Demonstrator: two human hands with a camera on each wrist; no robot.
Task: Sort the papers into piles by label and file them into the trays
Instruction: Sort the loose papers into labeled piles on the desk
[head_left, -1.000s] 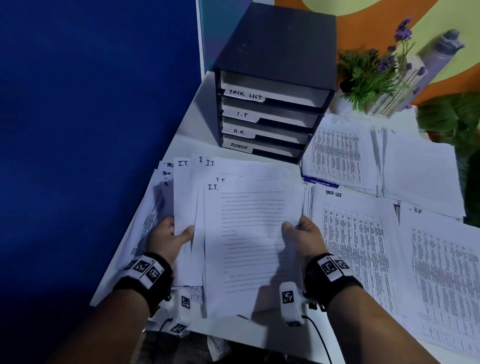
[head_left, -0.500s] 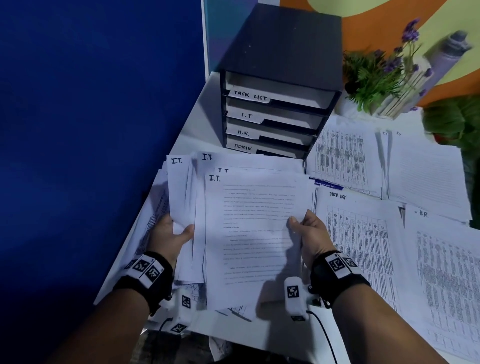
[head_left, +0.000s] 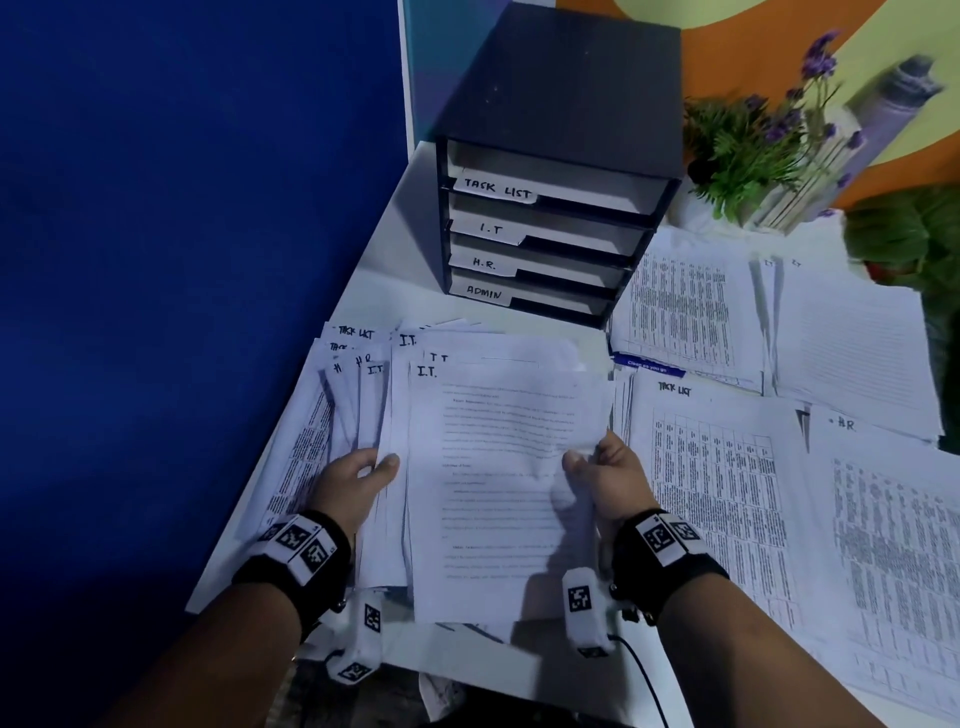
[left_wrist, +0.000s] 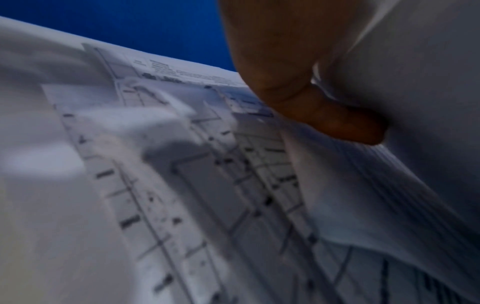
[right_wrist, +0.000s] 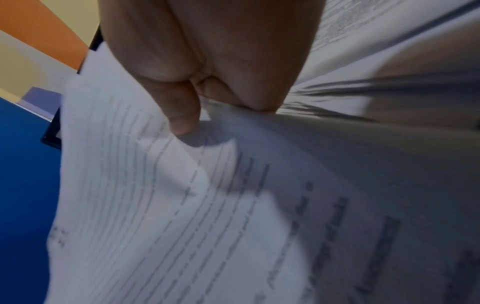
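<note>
A fanned stack of white I.T. papers (head_left: 498, 467) sits in front of me at the table's near left. My left hand (head_left: 358, 478) grips its left edge, thumb on top (left_wrist: 324, 115). On the right edge my right hand (head_left: 597, 467) pinches the top sheet (right_wrist: 182, 185), which creases under the thumb. Behind stands a black tray unit (head_left: 550, 171) with four slots labelled TASK LIST, I.T, H.R. and ADMIN. More sheets marked TASK LIST and H.R. (head_left: 343, 358) poke out under the stack at the left.
Sorted piles cover the table on the right: a TASK LIST pile (head_left: 717, 467), an H.R. pile (head_left: 883, 519) and two piles behind them (head_left: 691, 312). A potted plant (head_left: 753, 145) and a bottle (head_left: 893, 104) stand at the back right. A blue partition (head_left: 182, 260) borders the left.
Both hands have drawn the I.T. stack slightly toward me and squared it a little. The right thumb has shifted on the top sheet, which now creases.
</note>
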